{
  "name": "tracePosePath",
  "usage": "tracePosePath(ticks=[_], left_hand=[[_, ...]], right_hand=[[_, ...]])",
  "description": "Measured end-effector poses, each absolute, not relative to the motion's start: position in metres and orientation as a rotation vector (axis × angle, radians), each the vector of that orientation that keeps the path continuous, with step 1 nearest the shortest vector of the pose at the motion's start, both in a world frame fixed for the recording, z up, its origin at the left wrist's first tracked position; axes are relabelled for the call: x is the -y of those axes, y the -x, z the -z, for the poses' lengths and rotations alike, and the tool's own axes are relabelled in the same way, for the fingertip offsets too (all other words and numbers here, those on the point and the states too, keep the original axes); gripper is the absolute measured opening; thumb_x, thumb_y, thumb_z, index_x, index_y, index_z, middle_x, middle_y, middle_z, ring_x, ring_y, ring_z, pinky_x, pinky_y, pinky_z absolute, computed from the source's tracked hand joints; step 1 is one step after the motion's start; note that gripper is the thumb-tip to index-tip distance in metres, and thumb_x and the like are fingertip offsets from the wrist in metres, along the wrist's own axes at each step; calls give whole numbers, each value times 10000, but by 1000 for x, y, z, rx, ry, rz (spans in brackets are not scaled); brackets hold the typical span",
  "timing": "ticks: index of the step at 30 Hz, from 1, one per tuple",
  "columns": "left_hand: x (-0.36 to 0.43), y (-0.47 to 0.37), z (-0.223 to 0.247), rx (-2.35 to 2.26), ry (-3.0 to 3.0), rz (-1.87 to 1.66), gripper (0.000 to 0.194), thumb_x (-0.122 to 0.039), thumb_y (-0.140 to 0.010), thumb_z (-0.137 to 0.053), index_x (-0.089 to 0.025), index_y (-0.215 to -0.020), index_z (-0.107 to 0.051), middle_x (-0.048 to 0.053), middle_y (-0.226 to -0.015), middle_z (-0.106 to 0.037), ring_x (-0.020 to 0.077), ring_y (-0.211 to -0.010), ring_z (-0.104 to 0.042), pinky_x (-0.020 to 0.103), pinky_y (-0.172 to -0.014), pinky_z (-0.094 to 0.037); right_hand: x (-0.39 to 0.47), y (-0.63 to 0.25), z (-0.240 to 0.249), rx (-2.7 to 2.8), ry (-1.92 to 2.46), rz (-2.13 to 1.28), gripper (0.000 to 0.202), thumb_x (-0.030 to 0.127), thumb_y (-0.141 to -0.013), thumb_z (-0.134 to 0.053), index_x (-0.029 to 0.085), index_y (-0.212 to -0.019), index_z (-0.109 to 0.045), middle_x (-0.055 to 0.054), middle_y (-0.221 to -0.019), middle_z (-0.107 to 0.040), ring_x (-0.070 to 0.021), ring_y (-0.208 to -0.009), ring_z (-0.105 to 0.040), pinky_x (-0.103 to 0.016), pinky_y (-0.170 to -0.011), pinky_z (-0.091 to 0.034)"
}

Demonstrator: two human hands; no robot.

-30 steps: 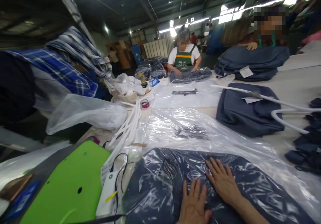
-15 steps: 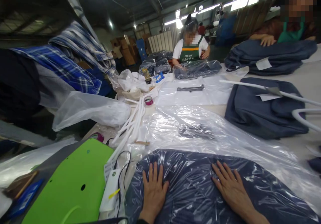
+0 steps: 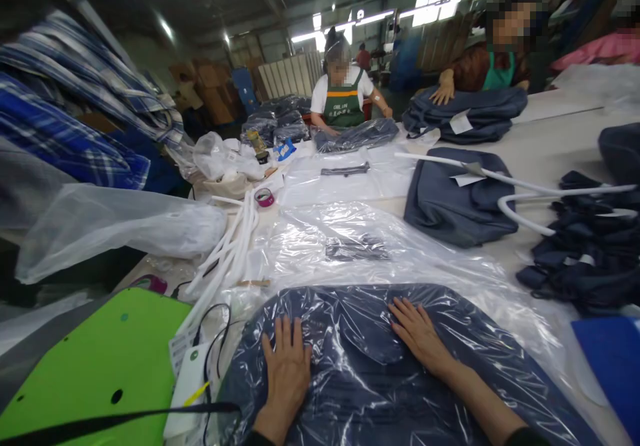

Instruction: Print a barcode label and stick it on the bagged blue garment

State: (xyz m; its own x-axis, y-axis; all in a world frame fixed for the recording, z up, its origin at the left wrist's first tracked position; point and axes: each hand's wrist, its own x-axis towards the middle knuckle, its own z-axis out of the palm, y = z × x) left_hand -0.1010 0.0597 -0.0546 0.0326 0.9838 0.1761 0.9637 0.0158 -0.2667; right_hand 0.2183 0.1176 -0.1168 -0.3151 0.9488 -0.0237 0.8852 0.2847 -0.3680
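Observation:
A folded navy garment in a clear plastic bag [image 3: 360,373] lies on the table right before me. My left hand [image 3: 286,369] rests flat on its left part, fingers spread. My right hand [image 3: 419,334] presses flat on its middle right, fingers apart. Neither hand grips anything. More clear plastic bags [image 3: 350,246] spread out beyond the bagged garment.
A green machine cover [image 3: 100,359] sits at the near left beside a white device with cables [image 3: 190,383]. White hangers [image 3: 230,246], a tape roll [image 3: 264,197], folded navy garments [image 3: 450,199] and dark pieces [image 3: 590,246] lie around. Two other people [image 3: 343,96] work at the far end.
My left hand slid leftward from beside the right hand and now rests apart from it. My right hand stays flat on the bag, now nearer its middle. The view has shifted.

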Motion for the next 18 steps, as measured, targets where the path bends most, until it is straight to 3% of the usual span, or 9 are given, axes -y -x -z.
tracePosePath(ticks=[3,6,11,15,18], left_hand=[[-49,66,50,1803,2214,69,448,-188,-884,-393,-173,-1325,-468,122,-1410,-468,319,-1322,-404,583,-1029,-398],[-31,26,59,1628,2533,181,527,-270,-902,-426,-226,-1413,-306,51,-1469,-391,263,-1355,-363,503,-1035,-447],[-15,-2,78,1616,2800,141,688,-373,-898,-468,-298,-1455,-71,68,-1525,-256,291,-1379,-311,563,-1018,-449],[-25,16,71,1711,2708,154,628,-343,-932,-393,-292,-1453,-47,36,-1512,-310,236,-1384,-311,490,-1049,-442],[-37,42,66,1824,2440,118,586,-339,-921,-410,-295,-1446,-153,69,-1495,-349,289,-1376,-319,572,-1057,-391]], right_hand=[[-117,-221,116,2346,1674,-491,516,485,-950,-231,260,-1369,-431,-57,-1460,-388,-243,-1363,-317,-538,-1109,-283],[-115,-221,120,2345,1661,-451,512,482,-946,-256,248,-1361,-445,-74,-1456,-393,-256,-1360,-321,-553,-1104,-284],[-113,-219,129,2354,1634,-294,519,487,-944,-253,236,-1342,-473,-84,-1432,-429,-275,-1339,-357,-565,-1082,-313],[-112,-219,133,2371,1589,-201,528,479,-949,-233,224,-1348,-465,-92,-1424,-439,-279,-1325,-379,-560,-1064,-341],[-111,-217,133,2364,1602,-159,526,465,-952,-225,216,-1343,-472,-90,-1416,-451,-283,-1324,-379,-560,-1062,-342]])
